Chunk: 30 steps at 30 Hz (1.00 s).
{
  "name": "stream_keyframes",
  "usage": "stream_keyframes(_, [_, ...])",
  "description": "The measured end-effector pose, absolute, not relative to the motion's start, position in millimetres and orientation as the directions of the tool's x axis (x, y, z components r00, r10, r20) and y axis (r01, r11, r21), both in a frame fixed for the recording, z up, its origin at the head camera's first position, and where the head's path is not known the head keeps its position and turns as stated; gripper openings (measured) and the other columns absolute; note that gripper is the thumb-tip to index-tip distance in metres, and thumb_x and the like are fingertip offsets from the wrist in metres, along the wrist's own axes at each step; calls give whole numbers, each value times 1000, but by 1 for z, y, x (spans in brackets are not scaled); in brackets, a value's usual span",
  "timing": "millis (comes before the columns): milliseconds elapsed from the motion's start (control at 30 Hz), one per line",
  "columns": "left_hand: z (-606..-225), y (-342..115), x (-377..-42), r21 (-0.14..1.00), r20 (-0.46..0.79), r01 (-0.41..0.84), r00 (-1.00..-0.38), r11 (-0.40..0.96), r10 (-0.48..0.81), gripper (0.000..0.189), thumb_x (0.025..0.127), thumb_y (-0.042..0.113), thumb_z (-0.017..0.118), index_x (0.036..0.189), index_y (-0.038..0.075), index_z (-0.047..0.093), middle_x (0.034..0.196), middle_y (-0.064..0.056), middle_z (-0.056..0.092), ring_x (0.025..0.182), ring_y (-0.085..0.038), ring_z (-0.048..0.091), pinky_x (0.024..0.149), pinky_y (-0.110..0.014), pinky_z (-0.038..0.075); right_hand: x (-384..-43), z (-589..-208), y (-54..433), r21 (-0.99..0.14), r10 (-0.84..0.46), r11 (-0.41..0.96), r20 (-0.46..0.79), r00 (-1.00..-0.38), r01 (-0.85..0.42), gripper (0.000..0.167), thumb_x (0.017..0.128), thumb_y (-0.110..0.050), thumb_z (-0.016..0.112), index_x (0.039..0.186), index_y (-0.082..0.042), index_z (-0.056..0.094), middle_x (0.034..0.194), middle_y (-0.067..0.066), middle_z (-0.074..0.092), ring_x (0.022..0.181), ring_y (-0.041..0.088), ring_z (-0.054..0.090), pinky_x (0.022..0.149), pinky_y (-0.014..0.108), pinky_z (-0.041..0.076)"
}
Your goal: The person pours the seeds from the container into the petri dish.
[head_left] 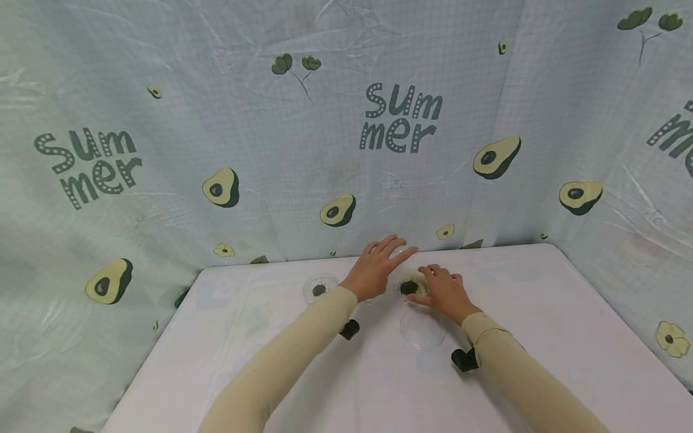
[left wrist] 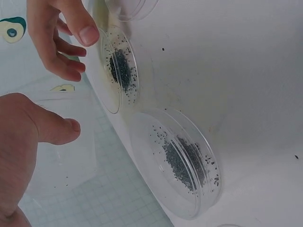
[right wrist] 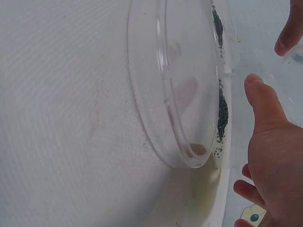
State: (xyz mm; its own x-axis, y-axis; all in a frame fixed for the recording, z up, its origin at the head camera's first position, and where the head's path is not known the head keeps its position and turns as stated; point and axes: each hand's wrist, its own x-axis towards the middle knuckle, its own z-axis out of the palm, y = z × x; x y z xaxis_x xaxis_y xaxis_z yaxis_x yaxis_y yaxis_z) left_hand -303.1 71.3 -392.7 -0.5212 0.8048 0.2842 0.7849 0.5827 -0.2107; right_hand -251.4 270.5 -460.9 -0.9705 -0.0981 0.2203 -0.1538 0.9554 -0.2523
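My left hand (head_left: pixel 373 267) grips a clear plastic container (left wrist: pixel 66 161), raised off the table. A few dark specks show on its wall. Close by, my right hand (head_left: pixel 444 291) hovers over a petri dish (left wrist: pixel 135 75) with a pile of dark grains (head_left: pixel 408 287); its fingers are loosely bent and nothing shows between them. Left of my left hand lies another petri dish (head_left: pixel 307 291) of dark grains (head_left: pixel 319 290). In the left wrist view, a large dish of dark grains (left wrist: pixel 182 163) stands nearest the camera. The container's far side is hard to make out.
A clear dish (head_left: pixel 422 329) without grains lies nearer me on the white table (head_left: pixel 303 373). Stray grains dot the table. A printed sheet (head_left: pixel 303 150) hangs along the table's back edge. Dark wrist mounts (head_left: pixel 465 359) hang under the forearms.
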Motion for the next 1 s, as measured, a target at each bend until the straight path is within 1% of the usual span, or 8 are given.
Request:
stream_keyframes(167, [-391,68,-302,-179,286,792,-526,584,801,89,82,4,71,153,31,24,153,0,34,146,-20,26,113,-42,35,-246,-458,274,-273,-91,950,212,-973,-149,79,80,-57,70,134,-2,51,134,22,53,122,40,52,95,65,39])
stream_keyframes(333, [-393,64,-303,-132,301,787,-547,602,781,89,83,3,70,153,30,23,153,0,33,146,-19,25,113,-42,35,-242,-457,278,-300,-90,943,197,-976,-147,77,81,-56,69,135,-4,50,135,21,52,122,40,51,95,65,38])
stream_keyframes(500, [-395,58,-305,-73,332,786,-561,614,758,88,81,2,70,152,30,25,152,0,33,146,-19,25,112,-43,36,-236,-455,276,-317,-89,936,202,-975,-151,74,81,-54,70,134,-5,51,134,20,52,122,39,51,94,63,38])
stream_keyframes(733, [-394,48,-306,28,360,796,-572,604,737,90,79,3,74,151,29,27,151,-2,36,146,-20,26,111,-47,35,-228,-454,271,-330,-80,933,193,-978,-142,73,80,-52,72,133,-6,52,135,20,52,122,39,51,95,62,38])
stream_keyframes(867, [-395,43,-306,63,384,801,-570,596,726,91,76,2,76,151,27,29,150,-3,38,144,-21,29,110,-48,35,-224,-454,269,-321,-86,936,184,-979,-142,73,80,-53,72,134,-7,52,134,19,52,121,38,52,95,61,39])
stream_keyframes(1000, [-396,40,-307,77,398,796,-576,600,714,93,74,5,80,150,27,31,149,-3,39,142,-21,32,110,-49,35,-218,-453,269,-324,-97,933,189,-977,-155,72,80,-52,72,133,-7,52,132,19,54,121,38,52,94,61,39])
